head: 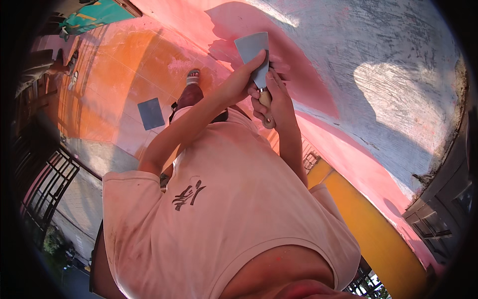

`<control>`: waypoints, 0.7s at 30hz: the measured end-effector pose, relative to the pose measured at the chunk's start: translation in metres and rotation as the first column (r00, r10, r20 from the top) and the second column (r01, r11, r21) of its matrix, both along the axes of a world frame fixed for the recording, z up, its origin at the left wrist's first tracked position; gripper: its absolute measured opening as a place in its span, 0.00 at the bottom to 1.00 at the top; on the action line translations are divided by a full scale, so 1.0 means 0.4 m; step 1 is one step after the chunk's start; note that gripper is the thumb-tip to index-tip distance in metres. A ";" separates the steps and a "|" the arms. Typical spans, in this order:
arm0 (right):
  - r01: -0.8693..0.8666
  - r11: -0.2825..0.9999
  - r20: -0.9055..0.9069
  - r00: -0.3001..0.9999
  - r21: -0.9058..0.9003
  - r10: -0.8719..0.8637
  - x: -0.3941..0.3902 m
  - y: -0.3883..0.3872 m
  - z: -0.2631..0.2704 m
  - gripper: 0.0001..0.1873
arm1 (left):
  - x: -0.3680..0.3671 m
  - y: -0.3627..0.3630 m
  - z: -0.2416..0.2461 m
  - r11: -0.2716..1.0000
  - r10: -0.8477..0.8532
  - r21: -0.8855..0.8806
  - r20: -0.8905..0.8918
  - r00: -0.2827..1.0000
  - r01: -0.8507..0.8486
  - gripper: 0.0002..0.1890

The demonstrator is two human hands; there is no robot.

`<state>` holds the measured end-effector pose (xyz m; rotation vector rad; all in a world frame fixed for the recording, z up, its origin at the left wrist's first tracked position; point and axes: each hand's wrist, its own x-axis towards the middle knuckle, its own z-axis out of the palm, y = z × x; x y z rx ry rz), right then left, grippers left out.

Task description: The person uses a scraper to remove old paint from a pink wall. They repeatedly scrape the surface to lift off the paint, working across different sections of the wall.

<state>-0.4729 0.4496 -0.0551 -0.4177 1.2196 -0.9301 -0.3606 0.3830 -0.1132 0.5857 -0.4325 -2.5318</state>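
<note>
A wide putty knife with a steel blade (254, 46) and a wooden handle (265, 98) is held between both hands, its blade towards the top of the view. My left hand (248, 76) grips the blade, with the thumb lying flat along its face. Around the handle and lower blade, my right hand (278, 93) is closed, its thumb pointing up beside the metal. Some fingers of both hands are hidden behind the tool. Close behind is a wall with pink paint (310, 80) and a rough grey-white area (407, 48).
A dark grey flat rectangular sheet (151, 113) lies on the orange, pink-dusted tiled floor (123, 67). Metal grille bars (56, 183) stand at the left. A person's feet in sandals (73, 79) show at the upper left. A dark panelled door (433, 224) is at the right edge.
</note>
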 end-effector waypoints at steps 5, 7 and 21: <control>0.024 1.000 -0.131 0.991 0.000 -0.023 -0.052 0.018 0.007 0.15 | -0.120 0.012 -0.053 0.981 0.177 0.098 -0.116 0.977 -0.166 0.30; 0.017 1.000 -0.171 0.985 0.004 -0.016 -0.069 0.022 0.019 0.14 | -0.162 0.021 -0.047 0.969 0.240 0.079 -0.113 0.964 -0.232 0.30; -0.036 0.997 -0.268 0.962 0.065 0.052 -0.129 -0.005 0.021 0.21 | -0.252 0.017 -0.074 0.928 0.368 0.193 -0.323 0.872 -0.320 0.31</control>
